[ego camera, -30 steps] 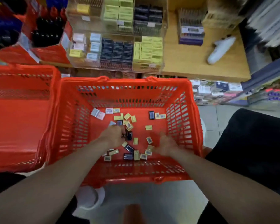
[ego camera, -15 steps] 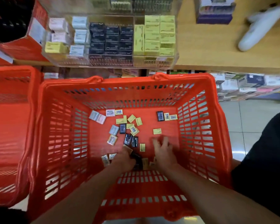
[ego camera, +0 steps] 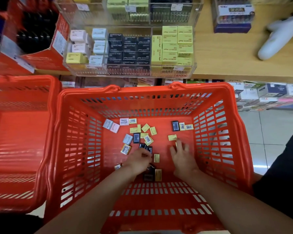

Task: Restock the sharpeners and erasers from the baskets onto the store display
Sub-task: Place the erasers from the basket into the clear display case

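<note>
Both hands are down inside the large red basket, over its floor. A second red basket sits just to the left of the left hand's basket wall. Beyond the hands, on the wooden bench, stands the clear display case, its compartments stacked with pink, blue, black and yellow-green boxes; the print on them and on the price tags is too blurred to read.

The left hand has its fingers curled inward over a cluster of small packets near the basket's middle; whether it actually grips one cannot be told. A black packet and a yellow packet lie just beneath its wrist.

The right hand is spread, fingers loosely extended, fingertips reaching toward a yellow eraser packet just ahead of it; it holds nothing visible.

Loose eraser packets are scattered ahead of both hands, several showing white barcode labels, the digits illegible.
</note>
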